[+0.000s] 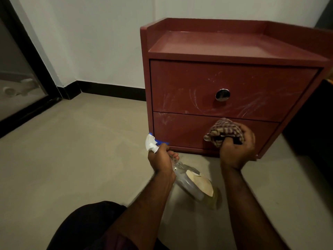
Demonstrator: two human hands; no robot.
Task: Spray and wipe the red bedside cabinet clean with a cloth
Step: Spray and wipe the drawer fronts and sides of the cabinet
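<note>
The bottle (192,184) is being gripped round its neck by the left hand (160,159), fingers curled tight, nozzle tilted up beyond the fist, clear body slanting down behind it. Just right of that grip, the cloth (225,131) is being bunched in the right hand (237,148) and held against the lower drawer (180,129) of the cabinet (180,83). Above that fist, white streaks are being seen around the knob (222,94).

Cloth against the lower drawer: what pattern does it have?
The cloth is checked, brown and cream; head view.
</note>
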